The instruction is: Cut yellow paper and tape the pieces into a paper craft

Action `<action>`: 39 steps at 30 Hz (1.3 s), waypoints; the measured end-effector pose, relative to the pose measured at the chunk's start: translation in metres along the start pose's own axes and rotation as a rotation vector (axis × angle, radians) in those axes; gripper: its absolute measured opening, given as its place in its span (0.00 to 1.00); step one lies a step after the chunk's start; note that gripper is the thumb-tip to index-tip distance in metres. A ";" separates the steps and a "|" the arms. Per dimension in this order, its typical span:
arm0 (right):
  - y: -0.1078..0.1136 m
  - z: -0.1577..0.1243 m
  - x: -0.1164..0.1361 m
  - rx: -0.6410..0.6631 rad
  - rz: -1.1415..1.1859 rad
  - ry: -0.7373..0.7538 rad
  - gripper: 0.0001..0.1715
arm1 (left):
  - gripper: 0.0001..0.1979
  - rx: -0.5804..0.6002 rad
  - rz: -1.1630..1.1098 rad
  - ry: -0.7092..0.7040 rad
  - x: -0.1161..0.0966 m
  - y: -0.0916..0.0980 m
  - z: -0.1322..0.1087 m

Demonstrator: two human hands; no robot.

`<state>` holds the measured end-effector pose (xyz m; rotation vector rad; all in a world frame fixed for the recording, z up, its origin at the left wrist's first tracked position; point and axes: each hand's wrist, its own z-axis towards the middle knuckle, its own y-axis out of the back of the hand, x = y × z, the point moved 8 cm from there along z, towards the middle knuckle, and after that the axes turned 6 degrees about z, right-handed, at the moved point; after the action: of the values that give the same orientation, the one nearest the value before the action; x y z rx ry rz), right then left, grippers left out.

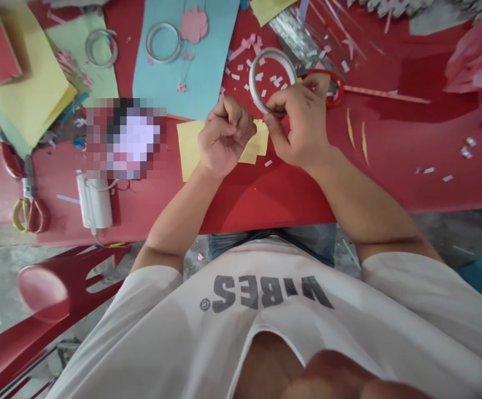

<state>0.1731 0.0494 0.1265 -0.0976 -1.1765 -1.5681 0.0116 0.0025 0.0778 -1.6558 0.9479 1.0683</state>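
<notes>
Your right hand (297, 124) is clamped on the lower edge of a roll of white tape (252, 77), with the thumb and the fingers closed around the ring. The roll stands up on its edge, a little tilted, and most of it rises forward from this hand, toward the far side of the desk (266, 205). Your left hand (224, 136) is just beside the roll, on its left and nearer to you, and its fingers are curled tightly together (I cannot tell if they pinch something small inside). So the right hand is the nearer one to the roll, and only a narrow gap separates the two hands.

Under and between your hands lies a yellow paper (189, 149), and its long side runs across the desk. Small white scraps (268, 163) lie near it. Forward and left, a blue paper (174, 66) carries another tape roll (163, 41). Behind your right hand, you have a red ring-shaped piece (336, 97), perhaps a scissor handle. Far to the left are scissors with yellow handles (27, 213).
</notes>
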 end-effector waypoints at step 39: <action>0.002 -0.012 0.007 -0.085 0.227 -0.064 0.17 | 0.10 0.045 0.246 -0.079 -0.009 -0.019 -0.011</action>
<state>0.1781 0.0364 0.1264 -0.3279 -1.1069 -1.4224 0.0287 -0.0011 0.0944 -1.4754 1.1360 1.2568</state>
